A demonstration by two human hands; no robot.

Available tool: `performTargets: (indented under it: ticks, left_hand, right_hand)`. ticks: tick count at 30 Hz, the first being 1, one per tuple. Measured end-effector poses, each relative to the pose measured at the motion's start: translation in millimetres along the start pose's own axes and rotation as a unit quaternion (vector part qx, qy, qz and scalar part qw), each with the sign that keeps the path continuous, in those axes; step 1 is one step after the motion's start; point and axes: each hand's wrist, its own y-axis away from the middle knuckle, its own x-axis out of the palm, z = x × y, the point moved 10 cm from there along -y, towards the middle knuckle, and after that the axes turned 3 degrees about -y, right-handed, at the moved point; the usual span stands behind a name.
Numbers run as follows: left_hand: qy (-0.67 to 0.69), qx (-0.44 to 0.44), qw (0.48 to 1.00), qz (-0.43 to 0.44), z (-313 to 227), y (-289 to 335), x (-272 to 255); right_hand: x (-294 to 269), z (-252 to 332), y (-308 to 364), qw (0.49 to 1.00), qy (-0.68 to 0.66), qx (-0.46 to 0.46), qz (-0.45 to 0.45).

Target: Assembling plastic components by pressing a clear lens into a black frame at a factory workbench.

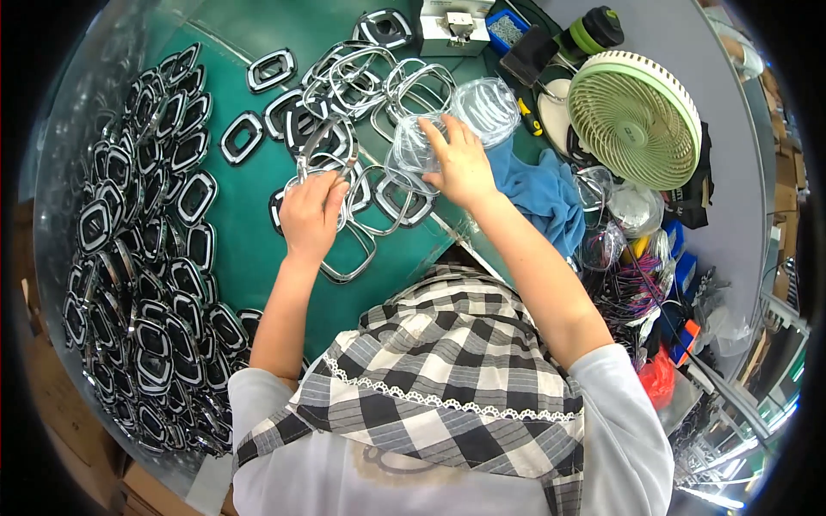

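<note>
left hand (311, 215): fingers clenched on a chrome frame (327, 148) mid-table | right hand (463, 163): fingers grasping a clear plastic bag (422, 146) over the loose chrome frames (379, 82) | black-and-chrome pile (146, 258) crowds the left rim | bare green table (249, 249) between pile and hands | fan (635, 116), blue cloth (542, 193) hem in the right

Two hands work here, the left hand (311, 215) and right hand (462, 163), beside one green fan (635, 118), one blue cloth (542, 191), and chrome frames (155, 284) too many to count.
</note>
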Motion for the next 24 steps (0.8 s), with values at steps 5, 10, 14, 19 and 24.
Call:
performTargets:
  ticks: [5, 10, 14, 19, 24]
  left_hand:
    - [0.101, -0.062, 0.992, -0.049, 2.1, 12.5, -4.3]
    - [0.088, -0.059, 0.992, -0.068, -2.0, 3.5, -3.9]
    - [0.074, -0.029, 0.994, -0.076, -22.9, -4.8, -5.8]
    - [0.156, -0.088, 0.983, -0.042, -28.4, -6.0, 12.6]
    - [0.227, -0.126, 0.965, -0.029, -55.7, -23.0, 22.0]
  right_hand:
    - [-28.1, -32.1, 7.2, 0.984, -0.126, 0.049, -0.116]
    - [-75.0, -60.6, 29.3, 0.939, -0.152, 0.112, -0.289]
    - [-88.5, -66.5, 44.9, 0.834, -0.437, 0.203, -0.268]
    - [-97.0, -45.8, 53.9, 0.740, -0.598, 0.227, -0.207]
    - [-103.2, -38.6, 68.0, 0.738, -0.607, 0.233, -0.180]
